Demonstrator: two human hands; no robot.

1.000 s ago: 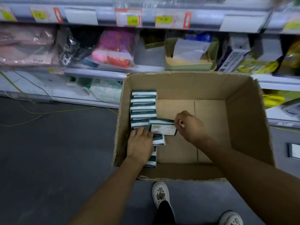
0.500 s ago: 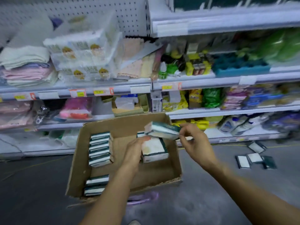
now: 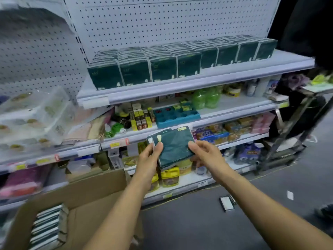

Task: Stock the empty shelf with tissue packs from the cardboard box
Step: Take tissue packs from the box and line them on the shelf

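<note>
Left hand [image 3: 151, 157]: I gripped the packs [image 3: 173, 147], at least 2.
Right hand [image 3: 203, 154]: I gripped the same packs.
Shelf [image 3: 198, 78]: 8 rows.
Box [image 3: 86, 199]: 1.

Head view, single wide-angle, looking forward and slightly down at store shelving.

Camera sits close behind both forearms; left hand [image 3: 150, 158] and right hand [image 3: 205, 153] meet near frame centre. Shelf [image 3: 180, 85] lies above and beyond the hands, cardboard box [image 3: 81, 193] below-left of them, floor [image 3: 198, 222] beneath. Edges bow and blur.
</note>
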